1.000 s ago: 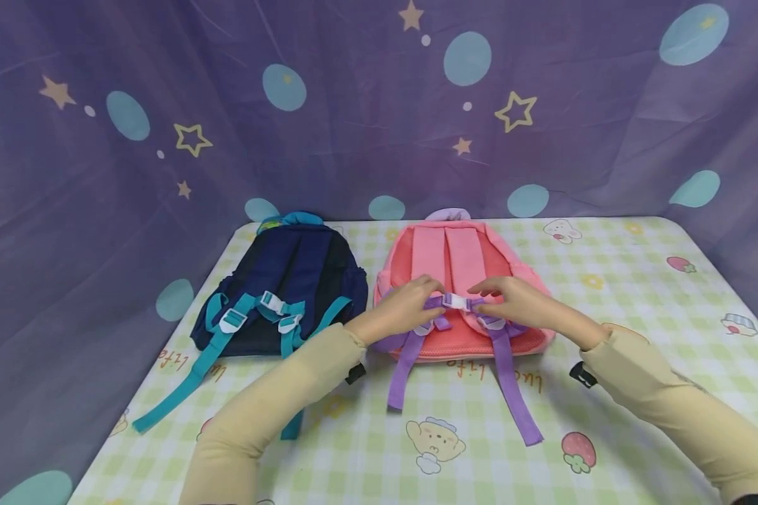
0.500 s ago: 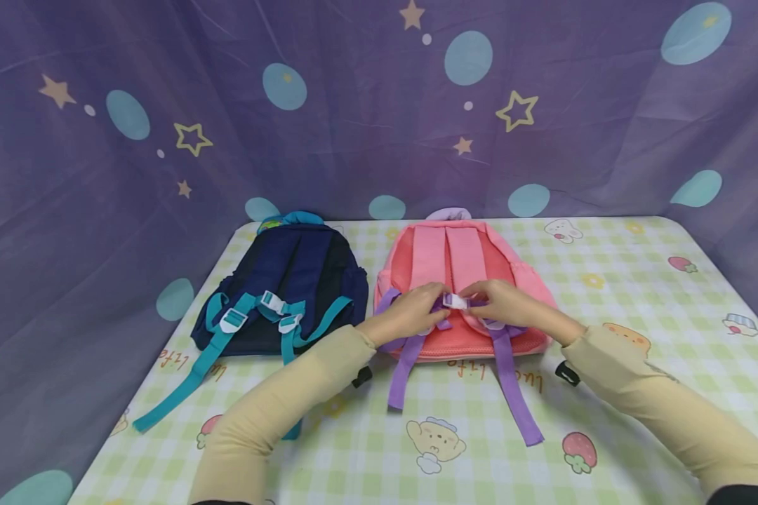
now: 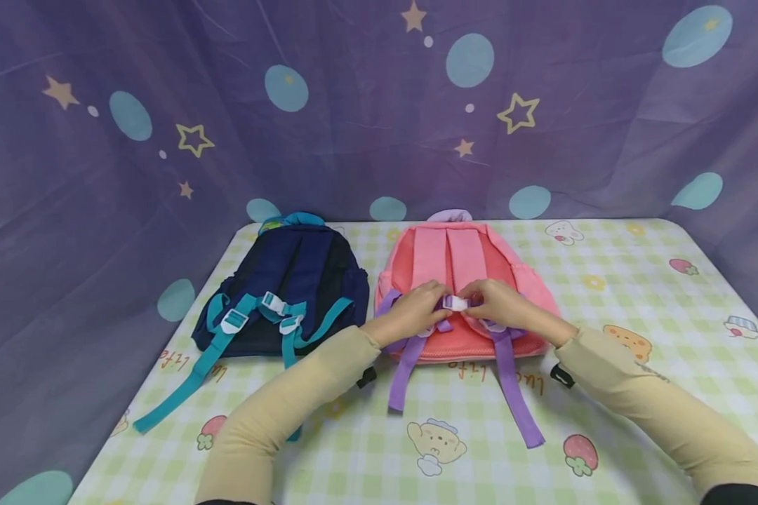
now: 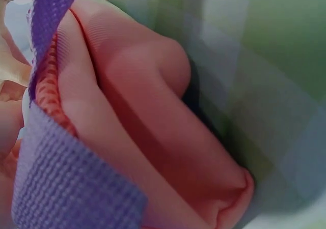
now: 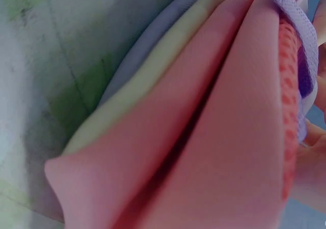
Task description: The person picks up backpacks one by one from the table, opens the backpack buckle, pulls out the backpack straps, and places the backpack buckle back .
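A pink backpack (image 3: 467, 252) lies with its shoulder straps facing up on the table. Across its lower part runs a purple strap joined by a white buckle (image 3: 456, 303). My left hand (image 3: 407, 310) pinches the buckle's left end, thumb below and fingers above. At the buckle's right end, my right hand (image 3: 504, 303) pinches in the same way. The wrist views mostly show the backpack's pink sides (image 4: 137, 81) and purple webbing (image 5: 300, 20); only parts of the fingers (image 4: 7, 117) appear at their edges. The fingers partly hide the strap.
To the left lies a navy backpack (image 3: 290, 280) with teal straps (image 3: 211, 358) and white buckles. Two loose purple strap ends (image 3: 518, 400) hang toward the front over the checked tablecloth (image 3: 366, 463). A purple curtain (image 3: 366, 105) stands behind the table.
My right hand has moved left and closed its fingers on the buckle's right end. The left hand has shifted slightly right toward the buckle. Both backpacks stay in place.
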Demonstrator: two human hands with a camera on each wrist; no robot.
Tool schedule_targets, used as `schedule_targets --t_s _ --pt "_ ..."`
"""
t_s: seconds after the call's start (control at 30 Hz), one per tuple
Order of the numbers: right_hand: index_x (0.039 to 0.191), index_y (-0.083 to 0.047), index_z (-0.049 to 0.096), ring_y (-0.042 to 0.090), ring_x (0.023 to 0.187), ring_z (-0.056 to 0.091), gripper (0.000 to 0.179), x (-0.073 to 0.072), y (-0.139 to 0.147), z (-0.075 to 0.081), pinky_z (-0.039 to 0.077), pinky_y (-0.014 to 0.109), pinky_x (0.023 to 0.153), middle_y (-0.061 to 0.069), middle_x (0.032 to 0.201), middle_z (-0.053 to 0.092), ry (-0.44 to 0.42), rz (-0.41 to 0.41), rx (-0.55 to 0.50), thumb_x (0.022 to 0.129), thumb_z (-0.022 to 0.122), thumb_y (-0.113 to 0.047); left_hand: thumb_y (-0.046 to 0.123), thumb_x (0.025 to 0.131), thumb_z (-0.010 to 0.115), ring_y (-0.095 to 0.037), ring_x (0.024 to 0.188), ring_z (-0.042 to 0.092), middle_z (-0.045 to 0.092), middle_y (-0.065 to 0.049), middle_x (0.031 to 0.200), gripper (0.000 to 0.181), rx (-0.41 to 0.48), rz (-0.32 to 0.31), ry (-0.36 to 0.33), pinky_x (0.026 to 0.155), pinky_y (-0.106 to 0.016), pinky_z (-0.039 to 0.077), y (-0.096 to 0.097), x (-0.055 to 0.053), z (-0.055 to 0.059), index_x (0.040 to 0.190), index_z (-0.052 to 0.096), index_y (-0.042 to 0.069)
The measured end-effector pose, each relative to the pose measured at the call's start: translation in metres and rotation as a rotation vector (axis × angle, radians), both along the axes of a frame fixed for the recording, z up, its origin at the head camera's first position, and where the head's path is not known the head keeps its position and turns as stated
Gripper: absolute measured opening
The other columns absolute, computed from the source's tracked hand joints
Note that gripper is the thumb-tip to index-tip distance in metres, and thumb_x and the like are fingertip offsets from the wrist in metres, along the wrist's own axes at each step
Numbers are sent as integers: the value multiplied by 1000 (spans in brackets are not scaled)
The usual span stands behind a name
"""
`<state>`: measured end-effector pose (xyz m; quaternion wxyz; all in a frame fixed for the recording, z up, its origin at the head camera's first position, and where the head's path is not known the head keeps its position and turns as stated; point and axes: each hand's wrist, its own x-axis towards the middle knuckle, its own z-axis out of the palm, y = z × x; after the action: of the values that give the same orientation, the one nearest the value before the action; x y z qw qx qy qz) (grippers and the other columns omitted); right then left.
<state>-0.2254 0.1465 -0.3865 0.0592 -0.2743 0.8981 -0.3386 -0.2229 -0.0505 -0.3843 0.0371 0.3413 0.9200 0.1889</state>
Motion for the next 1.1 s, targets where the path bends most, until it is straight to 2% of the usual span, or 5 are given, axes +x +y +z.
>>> schedule_targets --t_s 0.23,0.4,0.63,0.87,1.1 --pt "101 9 68 17 71 54 23 4 -3 3 45 27 62 8 80 62 44 -28 -30 82 75 1 15 95 66 -20 92 59 60 -11 106 28 38 19 -11 81 -28 50 -1 0 0 118 61 -1" --pt "98 8 68 20 73 55 21 5 -5 5 46 30 64 9 82 60 109 -29 -17 80 77 2 14 95 66 -21 99 61 62 -13 113 27 86 30 -21 87 -31 50 -2 0 -2 117 61 -2" --pt "96 6 70 22 78 56 22 6 -8 7 51 39 73 10 88 63 204 -30 40 78 80 -3 13 94 67 -21 100 62 63 -13 111 24 157 45 -6 88 -31 50 -3 1 -4 112 62 -2" --pt "94 6 71 24 79 56 22 6 -11 10 52 40 75 10 89 62 237 -32 79 79 81 -6 12 93 68 -21 99 62 63 -12 109 23 190 60 5 87 -30 51 -4 3 -2 112 62 -2" --pt "88 6 70 25 78 60 16 5 -11 13 54 40 74 10 84 62 261 -1 64 78 80 -1 12 93 68 -21 97 63 63 -12 109 24 207 59 13 85 -29 51 -5 5 0 112 62 -2"
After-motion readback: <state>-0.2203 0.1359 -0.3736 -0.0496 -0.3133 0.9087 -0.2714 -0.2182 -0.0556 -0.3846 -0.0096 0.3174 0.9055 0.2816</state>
